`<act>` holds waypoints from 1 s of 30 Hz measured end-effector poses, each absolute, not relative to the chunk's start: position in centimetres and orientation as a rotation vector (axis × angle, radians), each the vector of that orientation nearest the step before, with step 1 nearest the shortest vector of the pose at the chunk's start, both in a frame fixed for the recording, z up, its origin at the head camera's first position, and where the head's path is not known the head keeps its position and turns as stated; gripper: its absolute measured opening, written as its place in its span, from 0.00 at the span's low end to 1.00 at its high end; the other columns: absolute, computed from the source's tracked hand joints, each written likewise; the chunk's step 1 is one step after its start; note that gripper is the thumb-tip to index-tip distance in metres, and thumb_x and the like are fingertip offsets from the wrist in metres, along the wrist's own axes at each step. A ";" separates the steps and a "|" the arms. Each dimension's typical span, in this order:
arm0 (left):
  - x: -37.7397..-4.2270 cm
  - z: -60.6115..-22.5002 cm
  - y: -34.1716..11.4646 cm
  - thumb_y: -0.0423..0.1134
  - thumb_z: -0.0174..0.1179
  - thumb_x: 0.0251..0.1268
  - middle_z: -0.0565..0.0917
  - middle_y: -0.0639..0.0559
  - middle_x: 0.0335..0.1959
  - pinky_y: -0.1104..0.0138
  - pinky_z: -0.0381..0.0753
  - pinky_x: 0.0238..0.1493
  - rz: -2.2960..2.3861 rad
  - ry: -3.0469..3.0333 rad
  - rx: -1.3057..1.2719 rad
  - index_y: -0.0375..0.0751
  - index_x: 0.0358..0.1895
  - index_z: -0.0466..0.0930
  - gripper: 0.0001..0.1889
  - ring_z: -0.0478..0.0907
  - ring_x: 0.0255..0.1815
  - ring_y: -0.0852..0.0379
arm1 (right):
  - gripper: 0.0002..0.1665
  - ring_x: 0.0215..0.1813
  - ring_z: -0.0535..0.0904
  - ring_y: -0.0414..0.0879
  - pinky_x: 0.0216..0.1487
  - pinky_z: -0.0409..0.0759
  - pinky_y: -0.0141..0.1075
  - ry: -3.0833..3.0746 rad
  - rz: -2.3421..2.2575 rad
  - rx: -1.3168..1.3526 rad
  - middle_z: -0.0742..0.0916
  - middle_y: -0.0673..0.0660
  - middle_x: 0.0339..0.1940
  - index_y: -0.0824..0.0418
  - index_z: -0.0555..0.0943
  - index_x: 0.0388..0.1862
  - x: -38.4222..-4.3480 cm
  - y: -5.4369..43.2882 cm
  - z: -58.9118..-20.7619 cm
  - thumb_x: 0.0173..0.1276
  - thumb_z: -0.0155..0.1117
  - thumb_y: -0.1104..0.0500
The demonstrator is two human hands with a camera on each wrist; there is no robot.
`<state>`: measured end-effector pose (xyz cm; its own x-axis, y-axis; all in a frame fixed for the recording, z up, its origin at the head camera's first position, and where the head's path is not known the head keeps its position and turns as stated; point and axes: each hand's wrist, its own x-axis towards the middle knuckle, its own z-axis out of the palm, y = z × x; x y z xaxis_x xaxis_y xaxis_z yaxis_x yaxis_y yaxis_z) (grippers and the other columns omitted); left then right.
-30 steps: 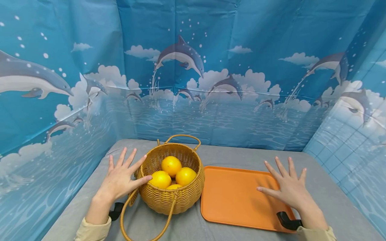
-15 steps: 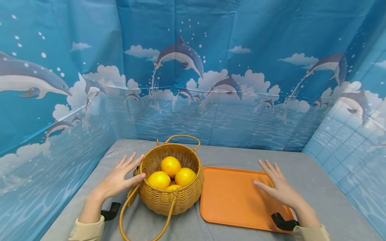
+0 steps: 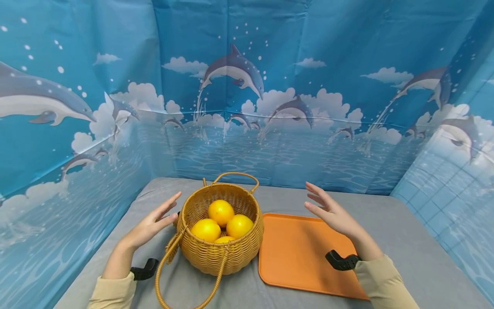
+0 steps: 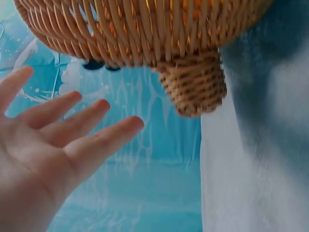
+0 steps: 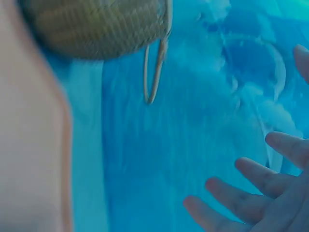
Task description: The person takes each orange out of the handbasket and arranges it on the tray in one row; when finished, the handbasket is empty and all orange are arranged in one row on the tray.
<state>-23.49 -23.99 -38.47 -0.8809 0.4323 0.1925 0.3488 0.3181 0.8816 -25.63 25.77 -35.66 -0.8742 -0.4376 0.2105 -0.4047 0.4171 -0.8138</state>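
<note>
The wicker basket (image 3: 204,258) stands upright on the grey cloth (image 3: 409,253), a little left of the middle in the head view. Inside it lie four yellow fruits (image 3: 221,213), close together; the nearest one is partly hidden behind the front rim. The back handle (image 3: 236,174) stands up above the rim, while the front handle (image 3: 221,271) is folded down toward the person and makes a large loop. A small woven piece (image 4: 195,84) sticks out from the basket's side in the left wrist view. Just beside the basket, on its right, the orange tray (image 3: 287,257) lies flat on the cloth. The left hand (image 3: 146,229) is near the left side of the basket, apart from it; it is wide, with the fingers nearly straight and the thumb held away from them. The right hand (image 3: 335,216) hangs above the tray, also wide, its fingers stretched toward the basket side but well apart from the basket. On each wrist there is a black device (image 3: 145,269), and both sleeves (image 3: 112,292) are beige. Behind and at the sides hangs a blue curtain (image 3: 270,156), printed with dolphins, white clouds and water. The right wrist view is rather blurred.
</note>
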 end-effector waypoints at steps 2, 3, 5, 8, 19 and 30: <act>-23.6 -38.6 -23.9 0.43 0.46 0.74 0.44 0.48 0.76 0.37 0.53 0.61 1.661 2.453 0.680 0.60 0.75 0.48 0.30 0.43 0.73 0.38 | 0.37 0.73 0.50 0.62 0.62 0.59 0.60 2.550 -1.517 -0.797 0.53 0.58 0.75 0.49 0.47 0.76 -26.2 24.3 -34.4 0.75 0.50 0.52; -23.7 -38.6 -23.9 0.43 0.47 0.74 0.45 0.49 0.76 0.38 0.54 0.61 1.673 2.442 0.652 0.60 0.74 0.49 0.30 0.44 0.73 0.39 | 0.37 0.73 0.51 0.61 0.63 0.59 0.58 2.529 -1.519 -0.808 0.54 0.58 0.75 0.48 0.48 0.76 -26.4 23.6 -33.8 0.74 0.51 0.52; -23.9 -38.8 -23.7 0.44 0.49 0.73 0.46 0.50 0.75 0.39 0.53 0.62 1.693 2.410 0.612 0.60 0.74 0.50 0.30 0.45 0.73 0.40 | 0.37 0.72 0.53 0.61 0.64 0.60 0.56 2.484 -1.521 -0.843 0.55 0.58 0.75 0.48 0.49 0.76 -27.0 22.0 -32.6 0.74 0.51 0.51; -24.2 -39.1 -23.6 0.45 0.50 0.73 0.47 0.49 0.75 0.40 0.53 0.63 1.690 2.377 0.589 0.58 0.74 0.51 0.30 0.45 0.73 0.39 | 0.36 0.71 0.57 0.59 0.64 0.61 0.53 2.414 -1.516 -0.891 0.57 0.58 0.74 0.47 0.51 0.75 -27.7 19.7 -31.0 0.73 0.52 0.50; -24.7 -40.0 -23.4 0.42 0.51 0.72 0.50 0.44 0.74 0.42 0.55 0.63 1.697 2.346 0.629 0.51 0.73 0.55 0.29 0.43 0.73 0.37 | 0.32 0.62 0.71 0.49 0.59 0.70 0.47 2.201 -1.457 -1.014 0.66 0.55 0.70 0.45 0.59 0.72 -30.2 12.5 -28.1 0.71 0.55 0.49; -24.9 -39.9 -23.1 0.44 0.55 0.69 0.53 0.39 0.72 0.46 0.64 0.59 1.747 2.325 0.513 0.51 0.71 0.59 0.29 0.47 0.72 0.35 | 0.27 0.63 0.71 0.55 0.60 0.68 0.49 1.824 -1.324 -0.973 0.70 0.64 0.66 0.67 0.65 0.65 -32.9 6.7 -29.1 0.70 0.57 0.61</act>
